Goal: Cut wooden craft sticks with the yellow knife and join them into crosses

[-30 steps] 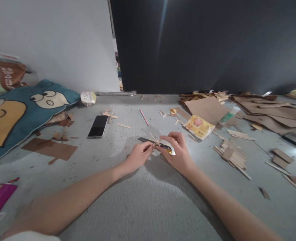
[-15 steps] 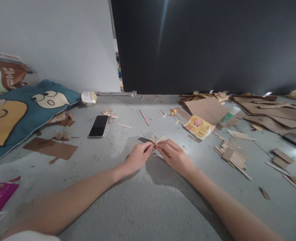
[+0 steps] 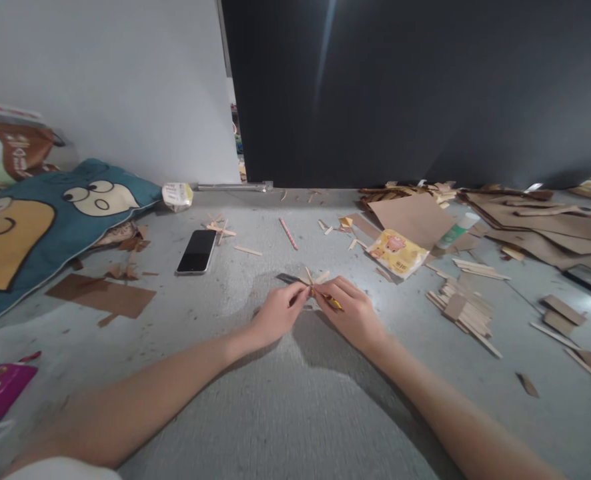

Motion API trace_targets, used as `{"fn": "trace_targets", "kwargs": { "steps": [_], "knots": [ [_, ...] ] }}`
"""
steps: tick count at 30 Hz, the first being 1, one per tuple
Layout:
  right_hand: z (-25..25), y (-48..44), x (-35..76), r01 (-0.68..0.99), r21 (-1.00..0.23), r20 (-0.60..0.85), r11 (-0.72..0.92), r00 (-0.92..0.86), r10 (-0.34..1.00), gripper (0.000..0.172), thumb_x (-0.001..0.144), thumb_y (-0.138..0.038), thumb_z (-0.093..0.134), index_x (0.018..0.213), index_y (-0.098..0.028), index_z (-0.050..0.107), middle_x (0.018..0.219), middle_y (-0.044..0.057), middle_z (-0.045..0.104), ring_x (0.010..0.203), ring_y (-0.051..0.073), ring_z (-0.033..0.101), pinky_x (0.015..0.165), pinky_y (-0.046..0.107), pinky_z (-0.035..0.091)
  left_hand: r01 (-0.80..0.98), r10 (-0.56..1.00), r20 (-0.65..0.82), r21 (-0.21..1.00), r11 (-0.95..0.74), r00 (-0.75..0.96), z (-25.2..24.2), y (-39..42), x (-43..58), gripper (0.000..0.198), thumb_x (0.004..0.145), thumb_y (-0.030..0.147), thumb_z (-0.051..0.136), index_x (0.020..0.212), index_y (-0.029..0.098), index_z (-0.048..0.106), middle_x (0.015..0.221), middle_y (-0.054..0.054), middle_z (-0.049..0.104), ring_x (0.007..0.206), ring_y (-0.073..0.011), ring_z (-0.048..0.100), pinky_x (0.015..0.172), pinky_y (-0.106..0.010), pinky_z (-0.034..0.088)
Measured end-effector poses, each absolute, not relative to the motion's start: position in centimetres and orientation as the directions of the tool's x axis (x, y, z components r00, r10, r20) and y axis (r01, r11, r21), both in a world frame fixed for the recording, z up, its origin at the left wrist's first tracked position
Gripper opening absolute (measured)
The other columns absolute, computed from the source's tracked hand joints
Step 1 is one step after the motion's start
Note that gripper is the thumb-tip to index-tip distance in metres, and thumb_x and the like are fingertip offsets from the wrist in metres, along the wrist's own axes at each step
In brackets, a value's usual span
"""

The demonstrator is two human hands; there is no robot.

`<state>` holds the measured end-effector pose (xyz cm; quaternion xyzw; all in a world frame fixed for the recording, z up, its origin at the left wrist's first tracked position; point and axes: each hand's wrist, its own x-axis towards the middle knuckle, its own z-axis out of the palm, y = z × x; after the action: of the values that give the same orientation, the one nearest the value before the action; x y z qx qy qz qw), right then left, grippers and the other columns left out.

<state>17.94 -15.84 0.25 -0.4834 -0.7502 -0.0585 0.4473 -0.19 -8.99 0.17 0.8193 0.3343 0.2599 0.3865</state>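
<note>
Near the middle of the grey surface, my left hand point(image 3: 279, 311) pinches a small piece made of thin wooden sticks point(image 3: 311, 280), its sticks spreading out above the fingertips. My right hand point(image 3: 350, 308) meets it from the right, fingers curled round a yellow tool point(image 3: 333, 303), probably a craft knife. A dark flat strip point(image 3: 289, 278) points out to the upper left beyond my left fingers; whether it joins the yellow tool is hidden. The fingertips of both hands nearly touch.
A phone point(image 3: 196, 252) and a pink striped stick point(image 3: 288, 233) lie beyond my hands. At the right are wooden sticks point(image 3: 465, 310), a yellow packet point(image 3: 397, 253), a glue stick point(image 3: 457, 231) and cardboard point(image 3: 410, 217). A blue cushion point(image 3: 70, 207) and brown cardboard point(image 3: 103, 295) lie left.
The stick piece has shifted and turned slightly at my fingertips. My right fingers have moved a little, and more of the yellow tool shows. My left hand has edged slightly right.
</note>
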Motion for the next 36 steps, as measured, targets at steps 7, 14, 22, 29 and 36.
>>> {"fn": "trace_targets", "kwargs": {
  "steps": [7,14,22,29,36],
  "knots": [
    [0.4,-15.9,17.9,0.79,-0.368,0.72,0.49,-0.091,0.688,0.014,0.102,-0.018,0.058,0.095,-0.024,0.07,0.083,0.005,0.07,0.081,0.019,0.069,0.072,0.029,0.056,0.361,0.747,0.162,0.797,-0.484,0.645,0.1,-9.0,-0.1,0.037,0.105,0.043,0.041,0.083,0.019,0.059,0.069,0.002,0.055,0.065,-0.0141,0.049,0.062,-0.026,0.032],
    [0.4,-15.9,17.7,0.798,-0.389,0.716,0.46,-0.052,0.696,0.015,0.102,-0.02,0.058,0.092,-0.024,0.069,0.081,0.004,0.07,0.079,0.019,0.07,0.071,0.028,0.056,0.31,0.766,0.155,0.851,-0.424,0.624,0.4,-9.3,-0.2,0.04,0.105,0.047,0.044,0.083,0.019,0.062,0.067,0.002,0.056,0.063,-0.0134,0.049,0.062,-0.027,0.033],
    [-0.4,-15.8,17.6,0.698,-0.609,0.636,0.377,0.145,0.758,0.008,0.098,-0.026,0.061,0.097,-0.025,0.068,0.081,0.003,0.076,0.069,0.018,0.073,0.064,0.029,0.059,-0.046,0.732,0.037,0.999,-0.007,0.68,0.2,-8.4,-0.1,0.06,0.086,0.068,0.069,0.114,0.015,0.068,0.083,-0.006,0.071,0.059,-0.0124,0.058,0.062,-0.029,0.046],
    [-0.8,-15.5,18.0,0.688,-0.644,0.619,0.334,0.212,0.756,0.03,0.095,-0.048,0.068,0.113,-0.025,0.061,0.099,0.007,0.076,0.083,0.023,0.074,0.073,0.036,0.061,-0.047,0.729,0.004,0.998,0.039,0.684,0.6,-8.2,-0.1,0.058,0.078,0.067,0.079,0.103,0.016,0.069,0.08,-0.005,0.071,0.058,-0.0114,0.059,0.061,-0.027,0.047],
    [-0.2,-15.8,18.3,0.794,-0.393,0.738,0.464,-0.028,0.674,0.009,0.104,-0.024,0.057,0.098,-0.025,0.064,0.084,0.004,0.07,0.078,0.02,0.069,0.071,0.031,0.055,-0.01,0.721,-0.002,1.0,0.012,0.693,0.7,-8.3,-0.2,0.058,0.079,0.071,0.076,0.09,0.015,0.065,0.075,-0.004,0.069,0.059,-0.0113,0.058,0.062,-0.028,0.047]
  ]
}}
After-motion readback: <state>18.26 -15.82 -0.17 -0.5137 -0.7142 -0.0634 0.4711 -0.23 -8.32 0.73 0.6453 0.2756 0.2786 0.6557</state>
